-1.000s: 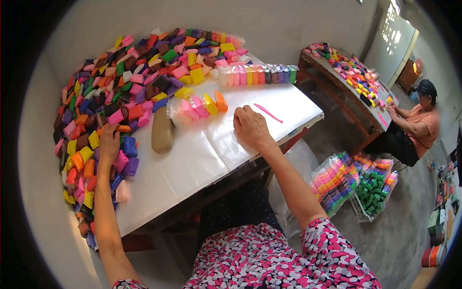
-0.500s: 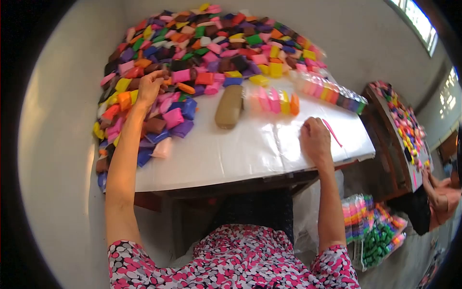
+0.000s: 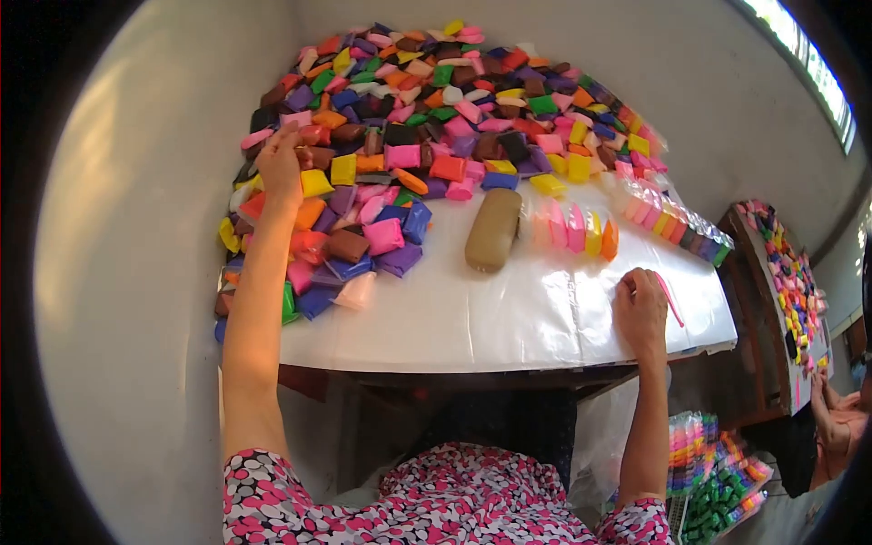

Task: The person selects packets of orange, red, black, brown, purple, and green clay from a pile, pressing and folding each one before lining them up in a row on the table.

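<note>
My left hand [image 3: 282, 169] reaches over the left side of a heap of small, colourful wrapped packets [image 3: 402, 157], with its thumb and fingers apart near a red packet [image 3: 315, 135] and a brown one. On the white table cover, my right hand [image 3: 641, 307] rests with curled fingers; whatever is inside them is hidden. Just beyond it lies a clear plastic sleeve [image 3: 576, 228] holding a row of pink, yellow and orange packets. A thin pink strip [image 3: 671, 302] lies right beside that hand. Left of the sleeve sits a smooth olive-brown block [image 3: 493, 231].
A filled clear pack of coloured packets [image 3: 674, 216] lies along the table's right edge. Filled packs [image 3: 718, 481] stand on the floor at the lower right. Another person's arm [image 3: 831, 418] shows at a second table [image 3: 761, 272] with more packets. Walls border the left and back.
The camera view has shifted, so the table appears further right and lower. My left hand has moved leftward across the heap, away from the bright pink packet. My right hand stays beside the pink strip.
</note>
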Demonstrator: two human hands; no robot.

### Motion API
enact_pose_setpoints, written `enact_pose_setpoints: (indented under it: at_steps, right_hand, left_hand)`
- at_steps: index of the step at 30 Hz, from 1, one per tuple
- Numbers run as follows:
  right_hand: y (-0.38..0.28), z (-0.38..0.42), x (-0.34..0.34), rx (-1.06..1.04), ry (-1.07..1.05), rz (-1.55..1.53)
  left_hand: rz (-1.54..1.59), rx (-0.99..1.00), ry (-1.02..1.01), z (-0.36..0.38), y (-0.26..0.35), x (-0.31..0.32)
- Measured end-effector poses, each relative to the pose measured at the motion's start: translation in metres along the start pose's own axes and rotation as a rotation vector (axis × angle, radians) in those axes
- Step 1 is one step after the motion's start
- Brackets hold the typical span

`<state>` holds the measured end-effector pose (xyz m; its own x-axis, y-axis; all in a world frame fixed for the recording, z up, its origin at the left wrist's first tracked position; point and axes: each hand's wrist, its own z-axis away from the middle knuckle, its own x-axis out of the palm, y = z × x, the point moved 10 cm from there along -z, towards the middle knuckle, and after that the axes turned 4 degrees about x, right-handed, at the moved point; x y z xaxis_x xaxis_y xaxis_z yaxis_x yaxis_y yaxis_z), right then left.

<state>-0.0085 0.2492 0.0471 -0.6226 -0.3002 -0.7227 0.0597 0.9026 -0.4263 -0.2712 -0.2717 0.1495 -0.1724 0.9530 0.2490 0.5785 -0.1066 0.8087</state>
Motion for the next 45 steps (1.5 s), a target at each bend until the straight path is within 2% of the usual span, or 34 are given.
enact_pose_setpoints:
  at_steps: [5,9,11,17,20,23,26,29,32,36,40,41,43,45]
  right_hand:
    - [-0.003,-0.001,-0.002,-0.019,0.018,-0.003]
    - [-0.007,-0.001,-0.005,-0.020,0.044,-0.013]
    - [-0.010,0.000,-0.006,-0.012,0.043,-0.012]
    - [-0.005,-0.001,-0.002,-0.018,0.026,0.005]
    - [-0.004,0.000,-0.003,0.022,0.038,-0.005]
    - [-0.006,0.000,-0.003,-0.026,0.052,0.016]
    - [-0.007,0.000,-0.005,-0.027,0.049,-0.014]
    - [-0.003,0.000,-0.001,-0.065,0.053,0.007]
    - [-0.003,0.000,-0.002,-0.071,0.056,0.014]
    - [-0.001,-0.001,-0.001,-0.043,0.045,0.020]
    - [-0.001,0.000,-0.002,-0.010,0.027,0.006]
    - [-0.002,0.000,-0.001,-0.013,0.030,0.008]
    - [-0.004,0.000,-0.002,-0.010,0.024,0.030]
    - [-0.006,-0.002,-0.003,0.002,0.001,-0.019]
  left_hand:
    - [0.037,0.019,0.192,-0.013,0.017,-0.066]
    - [-0.073,0.011,0.251,0.001,0.018,-0.103]
    - [-0.052,0.073,0.280,0.006,0.015,-0.118]
    - [-0.010,0.120,0.365,0.031,0.043,-0.124]
    - [-0.103,0.186,0.276,0.024,0.048,-0.111]
    - [-0.416,0.294,0.051,-0.005,0.050,-0.068]
    - [-0.919,0.592,-0.092,-0.040,0.038,-0.019]
    - [-1.300,0.609,-0.283,-0.064,-0.007,0.015]
    - [-1.638,0.623,-0.202,-0.070,-0.042,0.027]
    - [-1.767,0.512,-0.265,-0.079,-0.049,0.034]
    - [-1.095,0.646,-0.191,-0.047,0.009,0.048]
    - [-0.884,0.628,-0.207,-0.034,0.021,0.055]
    - [-0.454,0.551,-0.241,0.011,0.045,0.076]
    - [-0.144,0.224,-0.380,0.053,0.042,0.102]
